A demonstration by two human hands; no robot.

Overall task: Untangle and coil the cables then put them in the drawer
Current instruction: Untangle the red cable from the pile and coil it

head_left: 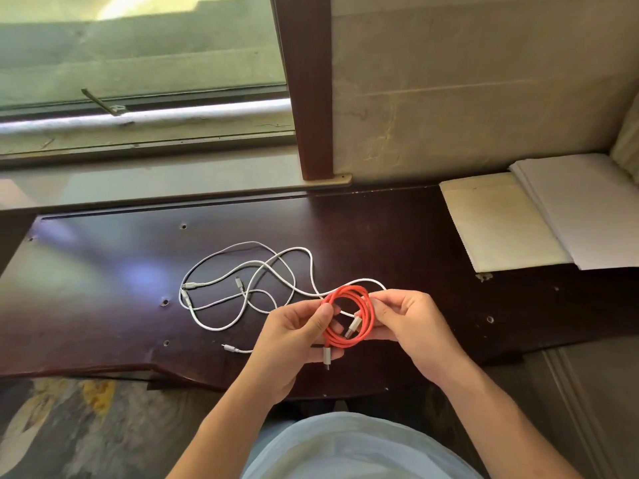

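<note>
A red cable point(359, 295) is wound into a small coil and held above the near edge of the dark wooden desk point(103, 271). My left hand point(294, 337) pinches the coil's left side, with one white plug hanging below the fingers. My right hand point(411, 323) grips the coil's right side; a second plug lies across the coil. Loose white cables point(242, 285) lie tangled in loops on the desk, left of and behind the hands. One white strand runs under the coil toward my right hand. No drawer is visible.
White papers point(587, 209) and a cream envelope point(494, 219) lie at the desk's right end. A window with a dark wooden frame point(307, 98) and a wall stand behind the desk. Patterned floor shows at lower left.
</note>
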